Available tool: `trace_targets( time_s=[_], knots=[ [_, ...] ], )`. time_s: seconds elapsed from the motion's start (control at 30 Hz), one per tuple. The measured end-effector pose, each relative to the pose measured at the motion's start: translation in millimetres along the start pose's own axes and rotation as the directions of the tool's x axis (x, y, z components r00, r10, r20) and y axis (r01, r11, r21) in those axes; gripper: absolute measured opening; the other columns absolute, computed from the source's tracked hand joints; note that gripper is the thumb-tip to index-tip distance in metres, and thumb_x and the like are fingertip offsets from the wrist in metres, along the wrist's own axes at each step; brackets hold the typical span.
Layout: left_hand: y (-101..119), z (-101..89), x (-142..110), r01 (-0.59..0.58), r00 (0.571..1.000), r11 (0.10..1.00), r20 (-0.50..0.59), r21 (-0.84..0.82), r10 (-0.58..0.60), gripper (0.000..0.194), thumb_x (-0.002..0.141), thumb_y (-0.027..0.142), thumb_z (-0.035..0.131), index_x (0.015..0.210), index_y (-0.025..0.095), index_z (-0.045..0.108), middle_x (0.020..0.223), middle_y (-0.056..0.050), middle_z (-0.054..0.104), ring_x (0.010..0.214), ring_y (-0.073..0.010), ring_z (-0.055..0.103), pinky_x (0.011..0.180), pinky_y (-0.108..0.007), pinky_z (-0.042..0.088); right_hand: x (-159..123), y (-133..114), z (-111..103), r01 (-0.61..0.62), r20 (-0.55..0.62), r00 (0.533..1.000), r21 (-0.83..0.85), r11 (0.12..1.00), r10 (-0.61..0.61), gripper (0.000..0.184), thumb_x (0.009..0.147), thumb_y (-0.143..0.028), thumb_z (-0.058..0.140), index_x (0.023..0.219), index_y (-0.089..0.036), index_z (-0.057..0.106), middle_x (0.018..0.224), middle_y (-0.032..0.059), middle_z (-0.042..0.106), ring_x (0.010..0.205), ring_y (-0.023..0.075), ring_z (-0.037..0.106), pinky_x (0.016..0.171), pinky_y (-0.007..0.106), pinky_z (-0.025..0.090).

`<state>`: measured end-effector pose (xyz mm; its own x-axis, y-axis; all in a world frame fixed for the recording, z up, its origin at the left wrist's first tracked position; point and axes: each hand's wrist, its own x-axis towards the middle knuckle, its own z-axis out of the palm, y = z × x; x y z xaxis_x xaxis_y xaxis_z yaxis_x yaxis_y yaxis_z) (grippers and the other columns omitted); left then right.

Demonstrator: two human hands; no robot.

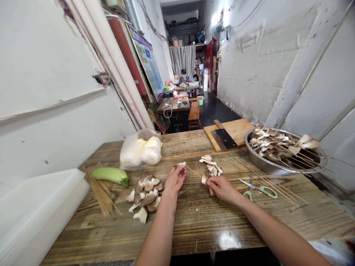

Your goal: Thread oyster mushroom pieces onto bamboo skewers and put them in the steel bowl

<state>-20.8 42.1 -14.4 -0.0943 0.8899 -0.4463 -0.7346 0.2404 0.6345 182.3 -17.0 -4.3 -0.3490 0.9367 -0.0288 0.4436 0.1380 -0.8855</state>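
My left hand (175,179) is closed with a small oyster mushroom piece (182,164) at its fingertips. A thin bamboo skewer (194,171) runs from there toward my right hand (219,186), whose fingers pinch another mushroom piece (205,177). Whether the skewer's end passes into that piece is too small to tell. Just beyond my right hand lies a small cluster of mushrooms (213,168). Left of my left forearm is a larger pile of torn oyster mushrooms (148,194) on the wooden table (199,225).
Scissors (260,188) and loose skewers (269,181) lie right. Behind them stand a metal basin (273,169) of skewered mushrooms and a cutting board (241,129) with a cleaver (226,138). Leftward are a plastic bag (140,151), a green gourd (109,175), a skewer bundle (102,194) and a white container (55,207).
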Motion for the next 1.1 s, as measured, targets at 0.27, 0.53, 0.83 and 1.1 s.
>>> trace_targets(
  time_s=[0.27, 0.53, 0.83, 1.1],
  knots=[
    [-0.7, 1.4, -1.2, -0.019, 0.999, 0.999, 0.034, 0.027, 0.018, 0.008, 0.074, 0.002, 0.059, 0.074, 0.010, 0.059, 0.070, -0.006, 0.067, 0.062, -0.0099, 0.063, 0.057, -0.018, 0.052, -1.4, -0.1, 0.5, -0.036, -0.004, 0.999, 0.010, 0.999, 0.036, 0.029, 0.082, -0.024, 0.041, 0.056, -0.017, 0.050, 0.046, -0.0033, 0.054, 0.039, 0.0078, 0.041, 0.045, 0.019, 0.030],
    [-1.2, 1.4, -2.6, -0.026, 0.999, 0.999, 0.023, 0.031, 0.025, 0.007, 0.072, 0.003, 0.061, 0.071, 0.009, 0.060, 0.069, -0.006, 0.067, 0.061, -0.0098, 0.063, 0.057, -0.018, 0.052, -2.0, -2.1, 0.4, -0.028, -0.005, 1.000, -0.001, 1.000, 0.028, 0.031, 0.083, -0.026, 0.041, 0.054, -0.018, 0.050, 0.046, -0.0029, 0.054, 0.040, 0.0083, 0.041, 0.046, 0.020, 0.030],
    [-0.3, 2.2, -2.1, -0.004, 1.000, 1.000, -0.009, 0.007, 0.004, 0.007, 0.073, 0.003, 0.060, 0.072, 0.010, 0.060, 0.068, -0.005, 0.067, 0.060, -0.0089, 0.062, 0.055, -0.017, 0.051, -2.7, -4.6, -1.2, -0.016, 0.005, 1.000, -0.010, 1.000, 0.016, 0.034, 0.083, -0.026, 0.041, 0.052, -0.017, 0.050, 0.048, -0.0014, 0.056, 0.043, 0.0092, 0.044, 0.049, 0.020, 0.032],
    [-1.2, 1.7, -1.2, -0.004, 1.000, 1.000, 0.005, 0.025, 0.004, 0.007, 0.073, 0.003, 0.060, 0.071, 0.010, 0.060, 0.069, -0.005, 0.066, 0.061, -0.0088, 0.061, 0.057, -0.018, 0.049, -2.6, -2.0, -0.2, -0.018, 0.004, 1.000, -0.018, 1.000, 0.018, 0.033, 0.083, -0.026, 0.042, 0.053, -0.017, 0.051, 0.048, -0.0017, 0.056, 0.043, 0.0089, 0.044, 0.049, 0.020, 0.032]
  ],
)
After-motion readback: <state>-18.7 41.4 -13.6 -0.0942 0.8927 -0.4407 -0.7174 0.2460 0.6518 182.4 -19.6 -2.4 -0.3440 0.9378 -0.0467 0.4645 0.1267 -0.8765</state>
